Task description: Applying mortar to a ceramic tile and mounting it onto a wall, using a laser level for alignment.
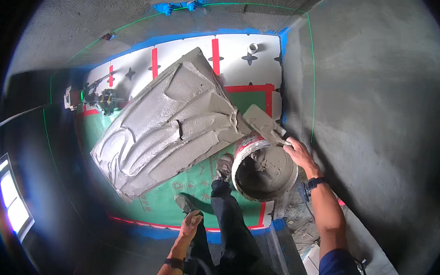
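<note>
Right hand point(298, 152) holds a trowel point(263, 122) over the rim of a bucket point(235, 170).
The fingers close around the handle, while the wide blade reaches toward the near right corner of a large slab point(165, 129); whether it touches the rim is hard to tell. Inside the bucket lies thick grey paste point(273, 165), and the slab, tilted across the green floor sheet point(192, 186), is coated in similar paste with uneven ridges. Good work here likely calls for a modest load, the blade's edge kept clean, and low-angled, steady strokes that level those ridges out to the corners. The left hand point(190, 223) is by the left knee; its grip cannot be told.
</note>
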{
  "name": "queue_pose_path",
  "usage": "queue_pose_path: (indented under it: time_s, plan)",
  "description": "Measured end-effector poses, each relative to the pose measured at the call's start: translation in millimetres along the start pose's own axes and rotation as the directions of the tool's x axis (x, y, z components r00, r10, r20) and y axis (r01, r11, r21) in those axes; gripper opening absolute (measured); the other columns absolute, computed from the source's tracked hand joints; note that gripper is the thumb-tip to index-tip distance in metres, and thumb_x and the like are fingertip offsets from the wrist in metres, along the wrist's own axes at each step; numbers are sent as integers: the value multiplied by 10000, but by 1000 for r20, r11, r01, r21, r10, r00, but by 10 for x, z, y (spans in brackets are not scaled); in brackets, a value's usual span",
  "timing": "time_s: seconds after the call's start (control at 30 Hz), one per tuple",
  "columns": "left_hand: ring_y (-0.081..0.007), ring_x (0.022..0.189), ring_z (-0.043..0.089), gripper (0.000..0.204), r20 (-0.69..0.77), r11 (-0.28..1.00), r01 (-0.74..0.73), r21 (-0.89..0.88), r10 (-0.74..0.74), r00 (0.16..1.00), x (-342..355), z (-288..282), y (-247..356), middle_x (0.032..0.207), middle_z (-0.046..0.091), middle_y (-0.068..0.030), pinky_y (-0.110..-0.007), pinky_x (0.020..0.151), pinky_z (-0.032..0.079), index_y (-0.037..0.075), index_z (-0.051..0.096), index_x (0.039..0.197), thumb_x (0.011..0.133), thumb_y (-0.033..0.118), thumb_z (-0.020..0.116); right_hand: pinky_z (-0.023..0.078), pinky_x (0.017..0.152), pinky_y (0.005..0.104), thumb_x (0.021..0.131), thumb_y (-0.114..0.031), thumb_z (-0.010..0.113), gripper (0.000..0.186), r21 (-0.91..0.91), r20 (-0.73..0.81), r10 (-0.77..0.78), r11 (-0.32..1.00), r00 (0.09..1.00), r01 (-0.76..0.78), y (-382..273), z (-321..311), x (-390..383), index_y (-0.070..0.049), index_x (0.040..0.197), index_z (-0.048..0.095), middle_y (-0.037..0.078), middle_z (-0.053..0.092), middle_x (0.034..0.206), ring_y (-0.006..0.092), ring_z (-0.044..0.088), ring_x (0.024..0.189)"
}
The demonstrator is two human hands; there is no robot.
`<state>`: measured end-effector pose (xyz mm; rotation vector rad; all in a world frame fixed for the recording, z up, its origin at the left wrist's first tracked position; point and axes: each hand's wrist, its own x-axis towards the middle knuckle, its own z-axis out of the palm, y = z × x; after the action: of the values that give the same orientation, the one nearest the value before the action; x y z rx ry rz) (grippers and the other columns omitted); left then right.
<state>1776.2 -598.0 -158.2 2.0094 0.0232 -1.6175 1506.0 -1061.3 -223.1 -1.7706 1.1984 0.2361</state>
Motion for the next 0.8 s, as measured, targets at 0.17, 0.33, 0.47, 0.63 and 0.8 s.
queue_pose_path:
  time_s: [0.17, 0.33, 0.47, 0.63, 0.8]
  plan:
    - [-200, 961, 629, 506, 52, 997, -25, 71, 21, 998, 74, 72, -49, 1014, 677, -130, -319, 870, 473, -43, 557, 1224, 891, 331, 630, 452, 758, 459, 883, -275, 557, 277, -41, 83, -117, 992, 990, 120, -455, -137, 501, -23, 997, 543, 223, 612, 927, 409, 585, 901]
    - [-215, 951, 633, 506, 27, 992, 9, 124, -13, 1000, 67, 79, -47, 999, 681, -144, -335, 859, 477, -13, 563, 1235, 888, 352, 603, 454, 795, 457, 887, -289, 545, 311, -69, 14, -47, 996, 999, 48, -494, -299, 1175, -12, 1028, 547, 233, 621, 995, 413, 585, 956]
    - [-224, 932, 636, 489, -29, 990, 29, 140, -25, 999, -120, -6, -87, 980, 678, -166, -347, 840, 481, 11, 577, 1227, 884, 359, 597, 448, 838, 445, 897, -306, 540, 344, 34, 77, -149, 989, 986, 147, -884, -102, 1367, -11, 1074, 546, 243, 626, 1035, 420, 580, 1003]
    - [-196, 1000, 619, 526, 76, 971, 53, 232, -72, 994, -77, 116, 185, 1089, 671, -143, -313, 874, 471, -50, 495, 1291, 912, 305, 573, 470, 633, 381, 874, -268, 561, 276, 171, 184, -169, 976, 968, 138, -973, -137, 1893, -10, 970, 579, 130, 595, 778, 218, 586, 686]
    - [-196, 992, 617, 497, 24, 995, 55, 87, -58, 998, 55, 182, 102, 1058, 677, -132, -314, 871, 469, -29, 513, 1282, 910, 295, 569, 486, 632, 365, 879, -262, 556, 298, 38, 77, -76, 997, 994, 73, -1147, -462, 2248, 2, 1013, 589, 131, 615, 764, 209, 590, 645]
